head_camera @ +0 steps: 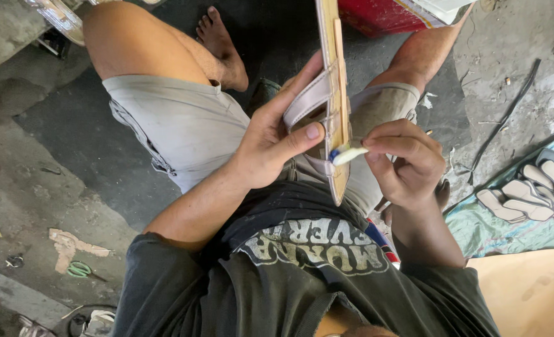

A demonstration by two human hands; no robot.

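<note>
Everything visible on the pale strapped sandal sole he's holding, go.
The flat tan sandal sole with pale grey straps is held on edge above the lap, its long axis running away from the camera, the top end cut off by the frame. Straps bulge to the left side. The left hand grips the straps, thumb pressed near the edge. The right hand presses a small white brush with a blue ferrule against the sole's edge.
</note>
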